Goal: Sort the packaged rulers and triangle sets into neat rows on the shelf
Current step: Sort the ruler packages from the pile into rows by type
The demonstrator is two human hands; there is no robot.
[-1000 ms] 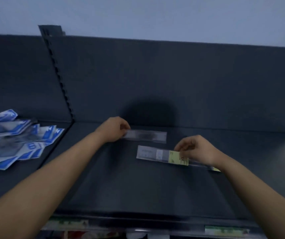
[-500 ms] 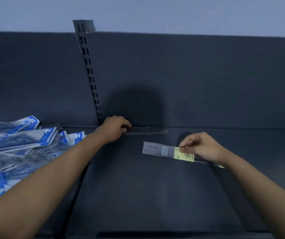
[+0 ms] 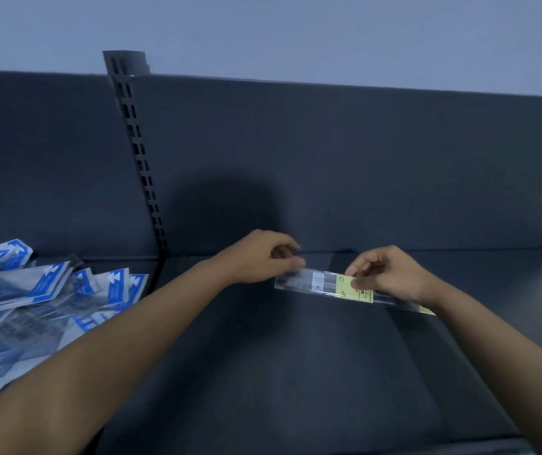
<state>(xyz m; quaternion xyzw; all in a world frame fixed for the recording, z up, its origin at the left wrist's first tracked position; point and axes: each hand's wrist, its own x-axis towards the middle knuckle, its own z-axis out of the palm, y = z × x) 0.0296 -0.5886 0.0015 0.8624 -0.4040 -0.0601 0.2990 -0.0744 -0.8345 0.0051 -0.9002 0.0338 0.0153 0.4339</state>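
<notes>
Both hands are now pinching one ruler [image 3: 320,284]: left hand [image 3: 263,257] is coming over from the far shelf [image 3: 296,372] edge, right hand [image 3: 391,277] is keeping its grip; straightening probably follows.

1. Dark shelf [image 3: 296,372], two bays split at the slotted upright [image 3: 138,152]
2. Left bay: loose overlapping heap of blue-white packs [image 3: 33,300]
3. Right bay: one clear packaged ruler [image 3: 315,284], yellow label, near back edge, slightly skewed; surface contact unclear
</notes>
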